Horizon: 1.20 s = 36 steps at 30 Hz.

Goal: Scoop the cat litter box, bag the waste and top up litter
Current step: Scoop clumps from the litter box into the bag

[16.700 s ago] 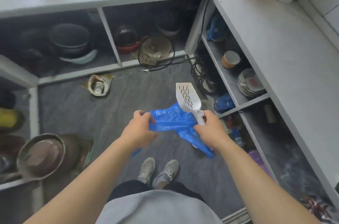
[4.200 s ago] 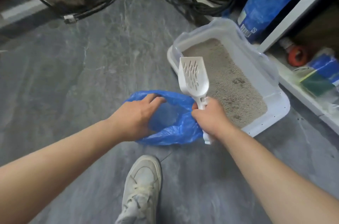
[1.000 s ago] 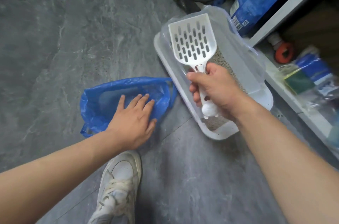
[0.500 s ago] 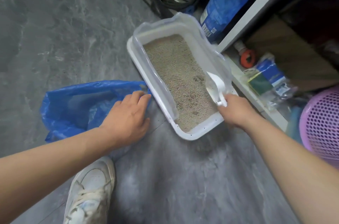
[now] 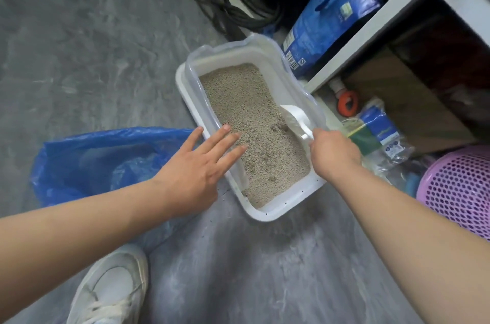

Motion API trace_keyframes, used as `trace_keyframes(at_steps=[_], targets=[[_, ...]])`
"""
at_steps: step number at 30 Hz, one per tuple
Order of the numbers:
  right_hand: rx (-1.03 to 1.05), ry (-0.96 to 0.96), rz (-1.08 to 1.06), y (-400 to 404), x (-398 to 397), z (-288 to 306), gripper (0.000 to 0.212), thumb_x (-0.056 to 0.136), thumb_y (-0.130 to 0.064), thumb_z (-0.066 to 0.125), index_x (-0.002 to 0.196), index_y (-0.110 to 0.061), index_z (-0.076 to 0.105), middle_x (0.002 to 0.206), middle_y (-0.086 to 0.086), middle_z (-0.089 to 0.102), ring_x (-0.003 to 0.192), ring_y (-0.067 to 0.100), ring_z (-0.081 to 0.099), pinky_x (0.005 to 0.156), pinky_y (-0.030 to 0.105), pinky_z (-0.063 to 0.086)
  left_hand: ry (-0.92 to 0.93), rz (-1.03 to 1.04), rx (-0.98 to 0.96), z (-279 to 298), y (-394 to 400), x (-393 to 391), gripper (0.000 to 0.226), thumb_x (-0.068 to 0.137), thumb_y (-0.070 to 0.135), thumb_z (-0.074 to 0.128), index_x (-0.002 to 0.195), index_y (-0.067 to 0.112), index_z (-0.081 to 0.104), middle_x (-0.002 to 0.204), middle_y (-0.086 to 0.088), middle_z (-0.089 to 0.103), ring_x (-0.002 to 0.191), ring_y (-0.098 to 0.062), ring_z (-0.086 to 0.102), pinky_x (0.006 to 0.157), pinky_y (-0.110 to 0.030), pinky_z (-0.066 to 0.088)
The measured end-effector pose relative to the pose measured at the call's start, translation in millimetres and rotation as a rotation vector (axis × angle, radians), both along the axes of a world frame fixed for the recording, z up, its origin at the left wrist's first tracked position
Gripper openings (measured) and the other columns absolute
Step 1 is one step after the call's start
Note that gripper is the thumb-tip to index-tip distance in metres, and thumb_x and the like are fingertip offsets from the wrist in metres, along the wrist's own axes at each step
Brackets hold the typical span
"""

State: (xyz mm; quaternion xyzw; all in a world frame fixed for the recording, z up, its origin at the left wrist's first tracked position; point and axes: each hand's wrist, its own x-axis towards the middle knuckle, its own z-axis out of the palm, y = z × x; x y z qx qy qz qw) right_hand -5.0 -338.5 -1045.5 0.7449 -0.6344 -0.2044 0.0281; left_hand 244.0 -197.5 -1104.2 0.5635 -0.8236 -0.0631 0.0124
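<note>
Since half a second ago the left hand has lifted off the blue bag and come across to the litter box, while the scoop has tipped lower into the litter.

Head view: the litter box sits on the grey floor, and everything else is placed from it. The left hand lies over its left wall, fingers straight and spread, holding nothing; whether they press on the rim or hover above it cannot be told. The right hand is at the box's near right corner, fingers curled round the scoop's handle, the blade angled down into the litter along the right wall. Small dark clumps lie just left of the blade. The blue bag lies open on the floor left of the box. A blue litter sack leans beyond the box's far right corner.

The scooping step appears to be just starting. Next, the blade likely needs to slide under the clumps, lift and sift, then carry over the left wall to the bag, with the left hand steadying the box.
</note>
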Motion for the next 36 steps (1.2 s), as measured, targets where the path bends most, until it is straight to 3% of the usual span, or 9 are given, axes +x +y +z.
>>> trace_keyframes(at_steps=[7,14,19,26,30,33,36], targets=[[0.038,0.149,0.164,-16,28,4,0.037,0.089,0.003,0.049,0.121,-0.013,0.058,0.114,0.013,0.057,0.101,0.038,0.065,0.068,0.038,0.041,0.076,0.018,-0.035,-6,9,3,0.087,0.064,0.022,0.063,0.148,0.016,0.041,0.16,-0.01,0.038,0.154,-0.031,0.023,0.115,-0.064,0.032],[0.191,0.158,0.291,-23,27,25,0.023,0.094,-0.021,0.054,0.111,-0.027,0.067,0.093,0.002,0.056,0.093,0.032,0.065,0.07,0.035,0.05,0.145,0.035,-0.042,-12,9,4,0.084,0.069,0.017,0.06,0.149,0.019,0.036,0.163,-0.009,0.033,0.156,-0.029,0.017,0.113,-0.063,0.035],[0.08,0.186,0.307,-27,27,42,0.023,0.094,-0.018,0.053,0.113,-0.023,0.067,0.105,0.008,0.066,0.093,0.035,0.067,0.068,0.034,0.044,0.191,0.051,-0.029,-15,11,2,0.085,0.07,0.014,0.061,0.151,0.02,0.036,0.165,-0.007,0.028,0.156,-0.027,0.012,0.109,-0.063,0.039],[0.308,0.146,0.362,-9,41,26,0.024,0.091,-0.021,0.056,0.111,-0.026,0.067,0.092,0.001,0.056,0.091,0.032,0.065,0.067,0.032,0.044,0.223,0.053,-0.009,-15,12,3,0.085,0.07,0.013,0.059,0.152,0.019,0.035,0.166,-0.008,0.024,0.157,-0.027,0.009,0.108,-0.059,0.042],[0.235,0.071,0.28,-19,28,43,0.016,0.091,-0.022,0.057,0.102,-0.021,0.068,0.09,0.006,0.062,0.083,0.033,0.062,0.073,0.035,0.054,0.235,0.054,0.006,-14,13,3,0.085,0.069,0.013,0.06,0.15,0.018,0.036,0.166,-0.007,0.024,0.157,-0.027,0.009,0.108,-0.058,0.044],[0.207,0.104,0.175,-27,12,53,0.002,0.089,-0.015,0.056,0.088,-0.014,0.058,0.084,0.01,0.051,0.075,0.034,0.053,0.067,0.032,0.045,0.243,0.056,0.008,-13,13,2,0.084,0.069,0.013,0.059,0.15,0.017,0.037,0.166,-0.007,0.025,0.157,-0.027,0.01,0.108,-0.057,0.044],[0.253,0.153,0.097,-23,-2,45,0.01,0.088,-0.015,0.055,0.096,-0.013,0.061,0.084,0.008,0.048,0.082,0.033,0.056,0.071,0.034,0.05,0.244,0.061,0.013,-13,13,1,0.084,0.069,0.013,0.059,0.15,0.018,0.037,0.166,-0.006,0.024,0.157,-0.026,0.008,0.108,-0.057,0.043]])
